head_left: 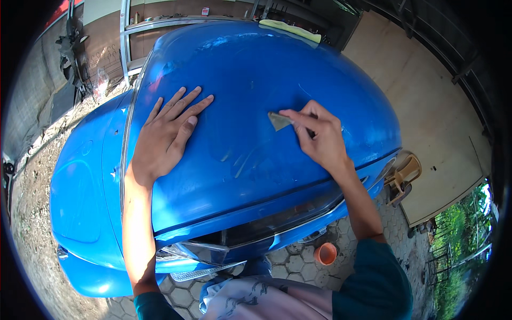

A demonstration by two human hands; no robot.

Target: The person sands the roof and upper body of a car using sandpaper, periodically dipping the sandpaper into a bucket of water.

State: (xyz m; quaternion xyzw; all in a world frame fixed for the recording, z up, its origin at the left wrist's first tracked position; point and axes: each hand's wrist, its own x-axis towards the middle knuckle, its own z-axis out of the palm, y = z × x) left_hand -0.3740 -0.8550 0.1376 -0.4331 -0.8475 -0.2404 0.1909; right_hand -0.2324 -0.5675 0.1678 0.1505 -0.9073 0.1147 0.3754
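Below me spreads the glossy blue roof of a car (234, 144), with a few pale smears and streaks on it. My left hand (169, 130) lies flat on the roof's left part, fingers spread, holding nothing. On the right side of the roof, my right hand (322, 130) pinches a small folded piece of greyish-olive sheet (278, 121), perhaps sandpaper; its exact kind I cannot make out. The sheet's free corner is at the paint. Curled fingers hide the rest of it.
A folded yellow-green cloth (290, 31) rests on the roof's far edge. The car's blue hood (80, 181) extends left. An orange bucket (326, 254) stands on the paving below, and a brown chair (404, 176) is at the right. Metal shelving (170, 24) stands behind.
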